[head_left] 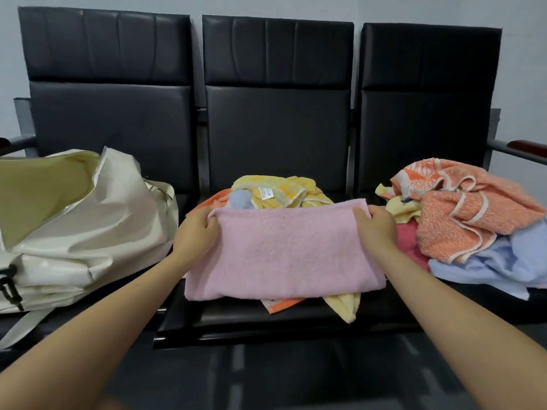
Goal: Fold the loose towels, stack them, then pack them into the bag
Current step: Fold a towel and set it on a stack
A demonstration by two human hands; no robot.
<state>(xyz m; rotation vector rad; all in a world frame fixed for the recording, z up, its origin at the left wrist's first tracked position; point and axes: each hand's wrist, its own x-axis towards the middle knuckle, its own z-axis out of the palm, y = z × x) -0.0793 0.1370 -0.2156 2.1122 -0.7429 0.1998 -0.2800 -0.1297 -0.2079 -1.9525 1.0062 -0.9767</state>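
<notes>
A pink towel [284, 253] lies folded over on the middle seat, on top of yellow [281, 190], orange and light blue towels. My left hand [195, 232] grips its far left corner and my right hand [374, 224] grips its far right corner. An open cream bag [88, 220] sits on the left seat, its olive lining showing. On the right seat is a loose pile with an orange towel [461, 214], a light blue towel [509, 264], a yellow one and a red one [410, 241].
Three black padded chairs [278, 128] are joined in a row against a pale wall. Metal armrests [515, 147] stick out at both ends. The bag's strap [23, 329] hangs over the left seat's front edge. Dark floor lies below.
</notes>
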